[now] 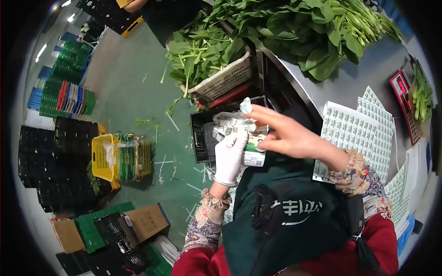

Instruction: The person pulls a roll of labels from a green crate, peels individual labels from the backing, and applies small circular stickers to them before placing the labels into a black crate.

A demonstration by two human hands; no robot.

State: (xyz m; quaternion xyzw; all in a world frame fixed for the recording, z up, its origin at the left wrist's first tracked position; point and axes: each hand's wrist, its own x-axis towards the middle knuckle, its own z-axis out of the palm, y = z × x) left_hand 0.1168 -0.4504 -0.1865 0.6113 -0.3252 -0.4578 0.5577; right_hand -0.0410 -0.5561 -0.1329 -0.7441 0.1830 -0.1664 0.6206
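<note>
My left hand [230,156], in a white glove, is closed on the top of a clear plastic bag [253,158] with a green and white printed label. My bare right hand [290,135] is beside it with its fingers apart. A small pale sticker [246,106] clings to a fingertip of my right hand. Behind and below the hands stands a black crate [200,138] with clear plastic packaging in it. Sheets of small printed labels [345,133] lie on the metal table to the right of my right hand.
Leafy greens [317,41] are heaped on the metal table [304,87]. A beige basket [221,85] holds more greens. A red scale [405,106] with greens stands at the right. Yellow [105,158] and black crates [34,156] stand left. Another person's hand [135,5] shows at the top.
</note>
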